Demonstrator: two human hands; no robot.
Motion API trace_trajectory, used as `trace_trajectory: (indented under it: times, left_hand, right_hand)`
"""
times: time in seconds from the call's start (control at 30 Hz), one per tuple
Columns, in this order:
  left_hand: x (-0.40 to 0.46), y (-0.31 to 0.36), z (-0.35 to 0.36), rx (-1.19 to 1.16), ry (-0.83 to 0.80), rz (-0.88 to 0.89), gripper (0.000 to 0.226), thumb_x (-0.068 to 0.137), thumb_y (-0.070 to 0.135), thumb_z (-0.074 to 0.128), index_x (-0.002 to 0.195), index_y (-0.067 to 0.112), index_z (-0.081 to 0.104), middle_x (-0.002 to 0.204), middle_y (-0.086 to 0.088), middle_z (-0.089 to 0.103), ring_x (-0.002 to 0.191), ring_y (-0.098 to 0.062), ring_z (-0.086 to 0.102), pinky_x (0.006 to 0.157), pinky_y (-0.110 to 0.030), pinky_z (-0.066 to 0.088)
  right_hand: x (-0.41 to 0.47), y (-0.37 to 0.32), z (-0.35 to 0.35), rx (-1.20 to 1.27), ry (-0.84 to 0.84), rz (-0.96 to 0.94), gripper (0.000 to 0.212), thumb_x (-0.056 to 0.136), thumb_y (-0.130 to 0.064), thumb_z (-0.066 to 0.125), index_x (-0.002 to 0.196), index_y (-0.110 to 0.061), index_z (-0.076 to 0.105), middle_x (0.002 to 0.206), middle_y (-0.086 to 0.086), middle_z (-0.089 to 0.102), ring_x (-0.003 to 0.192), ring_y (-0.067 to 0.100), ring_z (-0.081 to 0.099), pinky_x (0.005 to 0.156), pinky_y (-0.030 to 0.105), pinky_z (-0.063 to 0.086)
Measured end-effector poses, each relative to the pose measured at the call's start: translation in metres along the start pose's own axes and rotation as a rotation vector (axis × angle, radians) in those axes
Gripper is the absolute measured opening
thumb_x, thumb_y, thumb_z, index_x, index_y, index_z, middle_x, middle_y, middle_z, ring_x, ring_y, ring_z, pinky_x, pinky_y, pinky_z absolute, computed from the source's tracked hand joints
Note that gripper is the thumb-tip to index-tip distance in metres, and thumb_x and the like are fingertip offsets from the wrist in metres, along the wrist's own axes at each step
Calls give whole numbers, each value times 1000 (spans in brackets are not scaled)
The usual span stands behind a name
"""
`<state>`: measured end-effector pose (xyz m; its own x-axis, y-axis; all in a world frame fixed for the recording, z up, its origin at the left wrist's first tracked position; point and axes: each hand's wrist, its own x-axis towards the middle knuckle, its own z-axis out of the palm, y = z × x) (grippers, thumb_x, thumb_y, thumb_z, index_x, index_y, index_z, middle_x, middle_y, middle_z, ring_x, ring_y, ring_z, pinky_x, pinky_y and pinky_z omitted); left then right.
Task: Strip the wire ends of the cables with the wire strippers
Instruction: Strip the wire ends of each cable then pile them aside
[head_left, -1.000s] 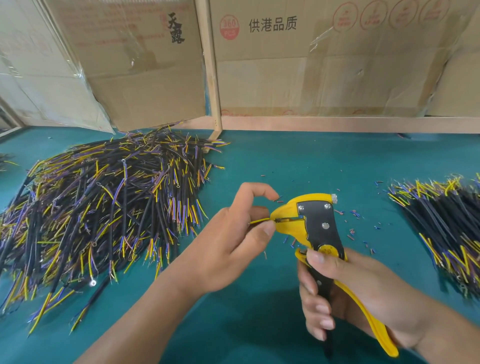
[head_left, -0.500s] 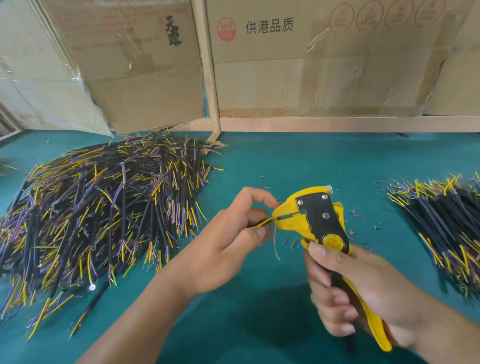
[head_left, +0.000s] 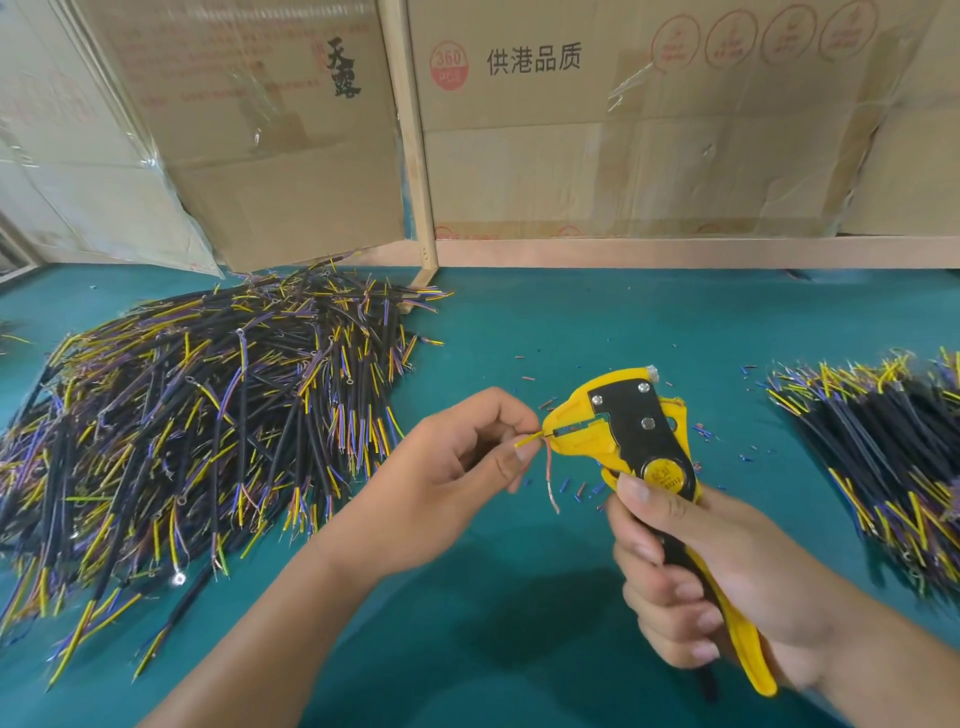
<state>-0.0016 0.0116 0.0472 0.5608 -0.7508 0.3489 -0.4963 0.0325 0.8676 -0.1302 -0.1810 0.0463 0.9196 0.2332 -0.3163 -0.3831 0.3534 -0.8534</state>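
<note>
Carton (head_left: 649, 130) print "供港品质", "360"; wire strippers (head_left: 631, 431) dial lettering unreadable.

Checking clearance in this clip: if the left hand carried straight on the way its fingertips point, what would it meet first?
The left hand, pinching the yellow wire, points right at the wire strippers; their yellow nose would likely be met first, almost immediately.

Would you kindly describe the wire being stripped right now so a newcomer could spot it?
On the teal table, between the two cable heaps, find the yellow wire strippers held by the right hand. The left hand pinches a yellow wire into their nose, unlike the bare pinkish strand dangling below.
</note>
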Motion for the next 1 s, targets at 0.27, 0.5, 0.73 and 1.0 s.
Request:
trace_trajectory:
  times: [0.27, 0.5, 0.73, 1.0]
  left_hand:
    - [0, 0, -8, 92, 29, -17, 9, 99, 30, 55, 94, 25, 60, 66, 6, 54, 60, -26, 39, 54, -32, 31]
    - [0, -1, -16, -4, -10, -27, 17, 102, 28, 52, 92, 21, 64, 63, 7, 54, 55, -17, 37, 52, -27, 30]
    - [0, -1, -21, 66, -31, -49, 29, 100, 40, 46, 90, 20, 64, 60, 8, 52, 55, -13, 38, 54, -26, 30]
    - [0, -2, -24, 81, -2, -50, 24, 95, 43, 54, 90, 20, 61, 62, 5, 54, 58, -36, 36, 54, -44, 28]
  right_hand:
    - [0, 3, 7, 9, 46, -50, 55, 72, -56, 75, 64, -11, 45, 52, 3, 25, 38, 14, 23, 43, 20, 29]
    - [-1, 8, 12, 5, 49, -92, 55, 73, -55, 75, 65, -10, 45, 53, 5, 26, 38, 14, 24, 43, 20, 30]
    - [-1, 8, 18, -32, 91, -112, 53, 70, -53, 75, 63, -10, 46, 53, 7, 26, 38, 15, 24, 42, 22, 29]
    - [-1, 7, 20, -50, 109, -122, 52, 69, -54, 75, 63, -10, 47, 54, 8, 26, 38, 15, 25, 42, 22, 30]
